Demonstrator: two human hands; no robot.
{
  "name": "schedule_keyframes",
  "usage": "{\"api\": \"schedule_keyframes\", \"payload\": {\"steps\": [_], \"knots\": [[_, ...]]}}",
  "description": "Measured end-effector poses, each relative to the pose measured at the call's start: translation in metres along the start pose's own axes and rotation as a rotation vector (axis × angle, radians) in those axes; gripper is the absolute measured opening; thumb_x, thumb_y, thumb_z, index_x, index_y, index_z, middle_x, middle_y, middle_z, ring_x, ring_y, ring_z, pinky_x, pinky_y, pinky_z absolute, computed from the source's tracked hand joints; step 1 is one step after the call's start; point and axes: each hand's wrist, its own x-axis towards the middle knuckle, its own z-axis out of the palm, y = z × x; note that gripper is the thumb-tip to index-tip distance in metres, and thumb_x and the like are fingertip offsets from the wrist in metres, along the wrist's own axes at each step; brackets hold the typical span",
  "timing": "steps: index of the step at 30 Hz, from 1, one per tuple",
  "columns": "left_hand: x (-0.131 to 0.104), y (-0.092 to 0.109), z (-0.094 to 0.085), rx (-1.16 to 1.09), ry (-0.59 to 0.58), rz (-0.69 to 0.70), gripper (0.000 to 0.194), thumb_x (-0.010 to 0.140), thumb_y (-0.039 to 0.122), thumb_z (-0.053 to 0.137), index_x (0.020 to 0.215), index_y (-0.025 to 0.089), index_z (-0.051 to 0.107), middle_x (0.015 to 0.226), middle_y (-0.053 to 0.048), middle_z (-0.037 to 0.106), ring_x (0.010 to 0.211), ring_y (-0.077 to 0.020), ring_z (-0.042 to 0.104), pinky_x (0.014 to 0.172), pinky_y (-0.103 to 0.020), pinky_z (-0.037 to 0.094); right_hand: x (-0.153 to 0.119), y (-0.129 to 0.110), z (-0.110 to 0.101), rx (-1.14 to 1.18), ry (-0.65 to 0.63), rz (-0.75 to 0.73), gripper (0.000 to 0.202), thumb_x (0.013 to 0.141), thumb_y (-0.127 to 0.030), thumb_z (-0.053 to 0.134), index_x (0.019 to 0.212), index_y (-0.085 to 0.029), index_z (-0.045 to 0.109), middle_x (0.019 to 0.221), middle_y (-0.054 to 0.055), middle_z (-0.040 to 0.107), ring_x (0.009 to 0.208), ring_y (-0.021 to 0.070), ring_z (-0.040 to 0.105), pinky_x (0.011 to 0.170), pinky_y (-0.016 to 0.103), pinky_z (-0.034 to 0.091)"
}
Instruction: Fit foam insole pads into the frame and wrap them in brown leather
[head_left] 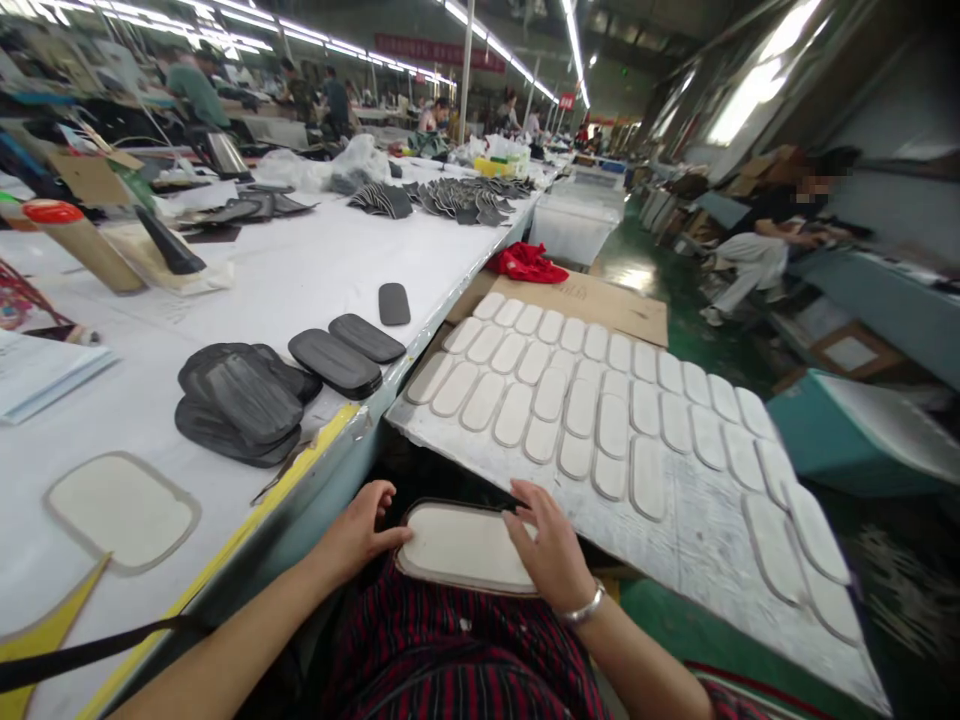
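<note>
A rounded oblong panel (465,545), cream on top with a dark rim, lies level just above my lap. My left hand (369,535) is at its left end: the thumb touches the edge, while the other fingers are loosely bent and apart from it. Over the panel's right end is my right hand (553,548), a digit laid on the cream face and the palm covering the corner. What its underside rests on is hidden. To the right, rows of similar cream pieces (646,478) lie on a board (667,545), some overlapping.
On the white table (330,260) at left are stacked dark oval pads (244,395), a larger cream piece (124,510) and a red-capped container (86,245). Yellow tape (307,455) lines the table edge. A red cloth (529,262) lies behind the board. A person (765,235) sits at right.
</note>
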Motion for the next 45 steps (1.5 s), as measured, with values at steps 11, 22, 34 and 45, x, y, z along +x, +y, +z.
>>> {"api": "schedule_keyframes", "payload": {"steps": [11, 22, 34, 45], "knots": [[0.061, 0.11, 0.056, 0.165, -0.344, 0.578, 0.045, 0.068, 0.02, 0.058, 0.113, 0.02, 0.054, 0.102, -0.009, 0.06, 0.092, -0.0248, 0.055, 0.08, -0.034, 0.041, 0.007, 0.04, -0.047, -0.206, -0.336, -0.102, 0.026, 0.079, -0.012, 0.046, 0.099, -0.019, 0.061, 0.088, 0.003, 0.06, 0.084, 0.0153, 0.055, 0.078, 0.028, 0.044], [0.039, 0.1, 0.028, 0.291, -0.407, 0.563, 0.05, 0.077, 0.028, 0.054, 0.126, 0.024, 0.044, 0.109, -0.008, 0.06, 0.097, -0.0241, 0.054, 0.085, -0.034, 0.036, 0.01, 0.031, -0.05, -0.515, -0.496, -0.298, 0.024, 0.085, -0.013, 0.039, 0.098, -0.015, 0.059, 0.091, 0.008, 0.06, 0.087, 0.0193, 0.054, 0.083, 0.034, 0.04], [0.032, 0.035, -0.02, -0.025, -0.423, 0.451, 0.046, 0.077, 0.02, 0.054, 0.122, 0.027, 0.049, 0.123, -0.002, 0.055, 0.111, -0.0183, 0.051, 0.096, -0.03, 0.036, 0.092, 0.033, 0.015, 0.072, -1.149, -0.023, 0.04, 0.091, -0.044, 0.028, 0.123, -0.031, 0.048, 0.116, -0.002, 0.059, 0.104, 0.0133, 0.055, 0.091, 0.027, 0.04], [0.029, 0.032, -0.025, 0.284, -0.347, 0.563, 0.039, 0.082, 0.031, 0.051, 0.121, 0.024, 0.05, 0.125, -0.008, 0.052, 0.118, -0.025, 0.042, 0.1, -0.041, 0.028, 0.093, 0.016, 0.063, -0.073, -0.912, -0.339, 0.042, 0.093, -0.038, 0.027, 0.125, -0.018, 0.043, 0.128, 0.007, 0.048, 0.118, 0.016, 0.043, 0.099, 0.035, 0.033]]}}
